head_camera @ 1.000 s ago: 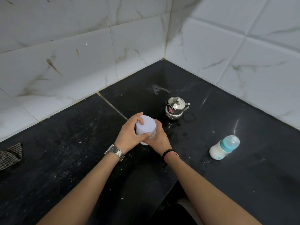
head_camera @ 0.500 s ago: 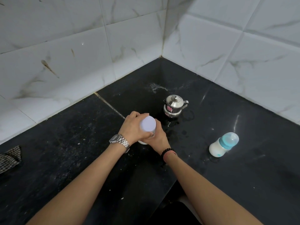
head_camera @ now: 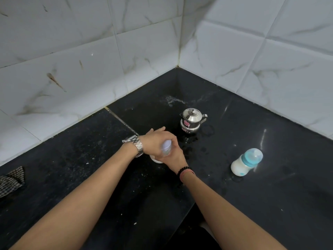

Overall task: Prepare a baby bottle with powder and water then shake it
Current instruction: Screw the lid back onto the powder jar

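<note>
The black stone surface (head_camera: 261,204) runs into a corner at 12 o'clock, hemmed by white tiled walls (head_camera: 252,60) on two sides. Its near edge drops away between the forearms at 6 o'clock. The widest bare stretches lie at 8 o'clock and at 4 o'clock.

At centre, the left hand (head_camera: 158,139) has its fingers curled over the lid of a white powder jar (head_camera: 166,147), which stands upright on the surface. The right hand (head_camera: 175,156) wraps the jar's side from below.

A steel pot (head_camera: 191,120) stands at 1 o'clock, spout to the right, near the hands. The baby bottle (head_camera: 246,162) is at 3 o'clock, well apart from them. It looks upright, teal cap uppermost. A checked cloth (head_camera: 10,179) lies at 9 o'clock by the frame edge.
</note>
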